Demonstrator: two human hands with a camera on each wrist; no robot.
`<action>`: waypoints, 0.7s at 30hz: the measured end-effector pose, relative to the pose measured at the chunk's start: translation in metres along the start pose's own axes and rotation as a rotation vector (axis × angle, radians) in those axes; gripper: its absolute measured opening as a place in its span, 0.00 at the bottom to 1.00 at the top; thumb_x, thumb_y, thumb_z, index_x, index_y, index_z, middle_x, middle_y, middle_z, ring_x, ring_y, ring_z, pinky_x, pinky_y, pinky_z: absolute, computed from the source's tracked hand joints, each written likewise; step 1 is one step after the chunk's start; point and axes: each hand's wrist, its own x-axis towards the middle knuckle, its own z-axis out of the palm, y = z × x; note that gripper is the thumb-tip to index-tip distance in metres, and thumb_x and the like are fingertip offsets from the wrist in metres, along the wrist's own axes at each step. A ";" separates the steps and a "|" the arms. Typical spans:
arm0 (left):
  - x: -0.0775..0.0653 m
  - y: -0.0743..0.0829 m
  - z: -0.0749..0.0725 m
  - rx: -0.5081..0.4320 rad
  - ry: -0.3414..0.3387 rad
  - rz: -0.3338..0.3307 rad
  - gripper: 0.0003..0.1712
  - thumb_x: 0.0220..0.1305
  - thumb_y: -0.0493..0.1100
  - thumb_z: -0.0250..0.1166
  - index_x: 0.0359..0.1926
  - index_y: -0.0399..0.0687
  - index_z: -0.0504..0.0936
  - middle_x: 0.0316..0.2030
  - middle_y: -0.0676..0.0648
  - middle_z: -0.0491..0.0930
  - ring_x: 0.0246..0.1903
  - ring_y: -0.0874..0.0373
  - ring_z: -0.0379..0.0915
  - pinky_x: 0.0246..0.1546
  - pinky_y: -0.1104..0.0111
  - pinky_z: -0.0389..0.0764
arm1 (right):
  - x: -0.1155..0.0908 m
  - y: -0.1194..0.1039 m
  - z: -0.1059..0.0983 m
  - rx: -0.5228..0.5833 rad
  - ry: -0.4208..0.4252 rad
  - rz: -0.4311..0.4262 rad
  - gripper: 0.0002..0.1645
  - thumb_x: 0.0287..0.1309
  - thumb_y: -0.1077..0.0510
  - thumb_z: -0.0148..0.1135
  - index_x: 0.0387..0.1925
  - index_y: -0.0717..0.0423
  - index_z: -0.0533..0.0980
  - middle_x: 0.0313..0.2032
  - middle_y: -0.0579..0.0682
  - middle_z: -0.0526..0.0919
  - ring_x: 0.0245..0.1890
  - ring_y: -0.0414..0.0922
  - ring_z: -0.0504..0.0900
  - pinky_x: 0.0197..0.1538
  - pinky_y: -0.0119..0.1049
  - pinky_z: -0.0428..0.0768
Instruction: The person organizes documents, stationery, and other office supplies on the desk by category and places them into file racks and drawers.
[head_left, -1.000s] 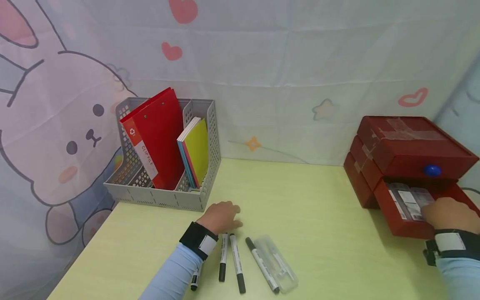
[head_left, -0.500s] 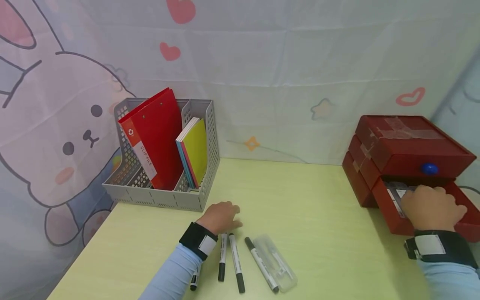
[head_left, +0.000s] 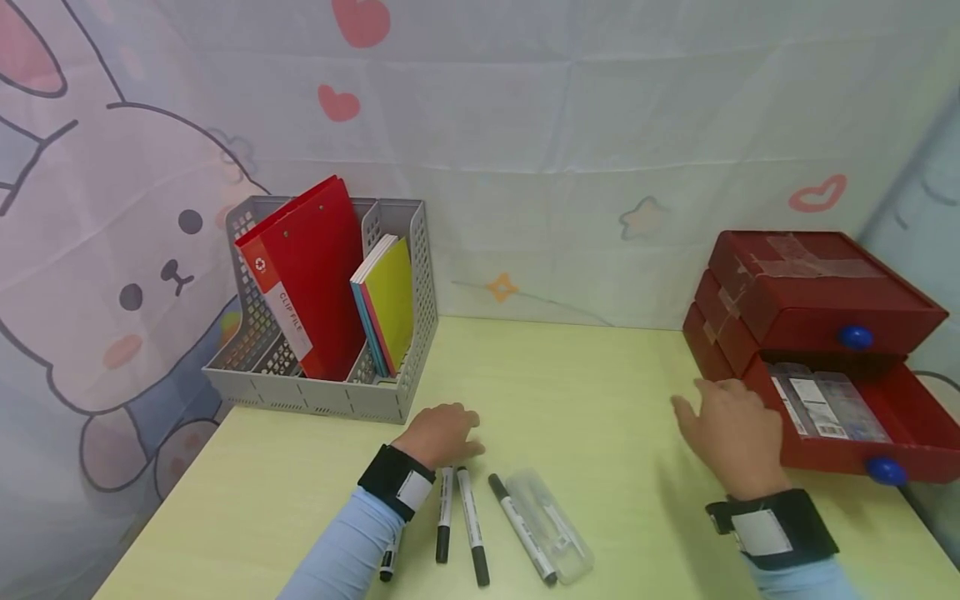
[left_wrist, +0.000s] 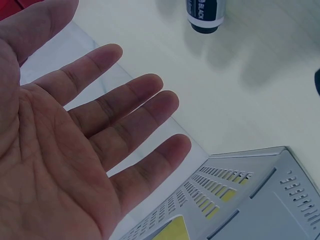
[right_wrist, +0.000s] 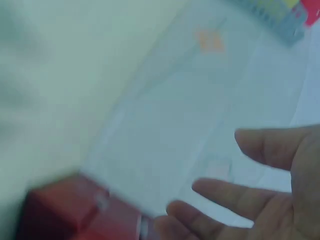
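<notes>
My left hand (head_left: pixel 441 437) hovers over the table near several black-capped markers (head_left: pixel 473 525), its fingers spread and relaxed in the left wrist view, holding nothing. One marker lies partly behind the left forearm. A clear plastic case (head_left: pixel 551 527) lies beside the rightmost marker (head_left: pixel 522 529), touching or very close to it. My right hand (head_left: pixel 731 433) is in the air just left of a pulled-out red drawer (head_left: pixel 828 454), fingers extended with nothing in them. Inside the drawer are clear plastic boxes with white labels (head_left: pixel 817 406).
The red drawer unit (head_left: pixel 825 283) stands at the right, a blue knob (head_left: pixel 855 337) on its top drawer. At the back left, a grey organizer (head_left: pixel 315 398) holds a red clip file (head_left: pixel 315 283) and several notebooks (head_left: pixel 390 308). A printed cloth hangs behind the table.
My right hand has left the drawer and moved left, baring the boxes inside and the drawer's knob. The left hand has stayed in place.
</notes>
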 end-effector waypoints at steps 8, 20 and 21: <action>0.001 -0.002 0.002 0.003 0.001 0.004 0.23 0.64 0.51 0.68 0.54 0.42 0.83 0.44 0.44 0.83 0.42 0.51 0.79 0.44 0.58 0.81 | -0.041 -0.064 0.060 0.105 -0.212 -0.144 0.30 0.62 0.45 0.65 0.52 0.67 0.79 0.41 0.65 0.82 0.37 0.60 0.82 0.33 0.53 0.80; 0.001 -0.002 -0.001 -0.012 0.004 0.010 0.23 0.64 0.50 0.68 0.53 0.40 0.83 0.43 0.43 0.83 0.40 0.51 0.79 0.42 0.58 0.81 | -0.067 -0.099 0.104 0.074 -0.290 -0.218 0.36 0.51 0.37 0.72 0.50 0.60 0.80 0.32 0.54 0.77 0.25 0.45 0.71 0.26 0.44 0.73; 0.000 -0.002 -0.001 -0.014 0.004 0.009 0.23 0.64 0.50 0.68 0.54 0.40 0.83 0.43 0.43 0.83 0.41 0.51 0.79 0.42 0.58 0.81 | -0.067 -0.099 0.105 0.072 -0.287 -0.222 0.34 0.51 0.37 0.72 0.48 0.60 0.80 0.30 0.52 0.76 0.24 0.44 0.70 0.25 0.43 0.72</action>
